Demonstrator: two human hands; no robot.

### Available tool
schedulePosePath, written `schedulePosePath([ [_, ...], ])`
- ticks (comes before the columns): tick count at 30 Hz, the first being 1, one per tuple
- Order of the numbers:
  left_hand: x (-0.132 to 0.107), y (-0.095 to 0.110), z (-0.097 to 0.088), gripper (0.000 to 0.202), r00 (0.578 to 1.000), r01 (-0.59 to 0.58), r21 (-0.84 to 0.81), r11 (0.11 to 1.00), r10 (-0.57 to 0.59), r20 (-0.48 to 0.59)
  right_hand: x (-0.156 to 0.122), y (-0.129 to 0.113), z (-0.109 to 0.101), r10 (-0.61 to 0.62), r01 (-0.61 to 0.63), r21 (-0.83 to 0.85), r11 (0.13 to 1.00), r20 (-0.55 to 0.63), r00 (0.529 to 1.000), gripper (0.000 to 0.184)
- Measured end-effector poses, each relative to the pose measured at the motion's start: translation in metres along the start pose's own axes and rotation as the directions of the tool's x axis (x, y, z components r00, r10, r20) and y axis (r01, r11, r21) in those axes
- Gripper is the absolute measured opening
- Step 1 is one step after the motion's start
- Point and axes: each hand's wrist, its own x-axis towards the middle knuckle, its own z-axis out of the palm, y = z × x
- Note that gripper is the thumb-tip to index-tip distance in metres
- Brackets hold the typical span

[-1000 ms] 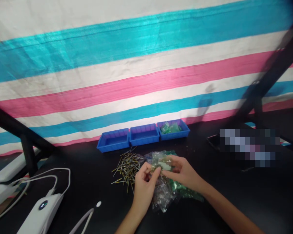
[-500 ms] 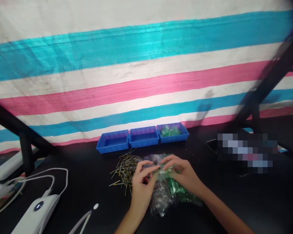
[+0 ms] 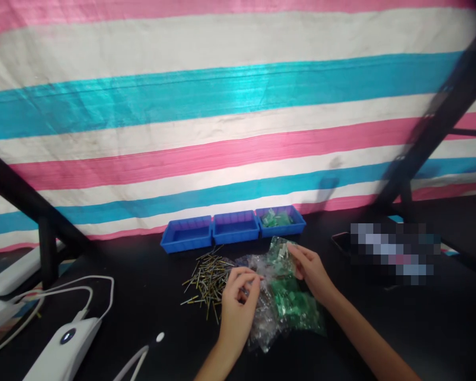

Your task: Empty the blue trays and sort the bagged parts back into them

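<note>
My right hand (image 3: pixel 312 270) pinches a small clear plastic bag with a greenish tint (image 3: pixel 280 250) by its right edge. The bag is spread above the heap, just in front of the right-hand blue bin. My left hand (image 3: pixel 238 304) has its fingers curled and thumb close to the fingertips; whatever is between them, if anything, is too small to make out. Under and between my hands lie crumpled clear plastic bags (image 3: pixel 264 323) and shiny green plastic bags (image 3: pixel 299 309). Left of my left hand is a loose pile of thin silver-and-yellow metal rods (image 3: pixel 208 280).
Three blue bins stand in a row at the back: left bin (image 3: pixel 186 245), middle bin (image 3: pixel 236 234), right bin (image 3: pixel 281 230) with green packets inside. A white power bank (image 3: pixel 65 352) with cables lies left. A phone (image 3: pixel 341 241) lies right. Black frame bars slope at both sides.
Both hands were together over the heap with a clear bag between them. My right hand has drawn away right with the bag; my left stays near the heap. The view has tilted slightly.
</note>
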Motion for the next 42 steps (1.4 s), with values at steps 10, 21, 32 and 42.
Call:
schedulePosePath([
  [10, -0.004, 0.002, -0.001, 0.026, 0.999, 0.027, -0.012, 1.0, -0.027, 0.018, 0.012, -0.012, -0.028, 0.215, -0.213, 0.047, 0.976, -0.054, 0.975, 0.028],
  [21, -0.001, 0.004, -0.003, 0.027, 0.998, 0.057, -0.071, 0.996, -0.057, 0.005, 0.025, -0.015, -0.041, -0.017, 0.001, -0.15, 0.989, -0.102, 0.995, 0.048],
  [32, 0.001, 0.001, -0.005, 0.025, 0.999, 0.037, -0.053, 0.998, -0.038, -0.015, 0.005, -0.002, -0.03, -0.155, 0.316, -0.647, 0.693, 0.295, 0.943, 0.03],
  [42, 0.003, 0.0, -0.006, 0.027, 0.999, 0.047, -0.057, 0.997, -0.048, -0.002, 0.006, 0.01, -0.028, -0.13, 0.175, -0.799, 0.575, 0.122, 0.984, 0.049],
])
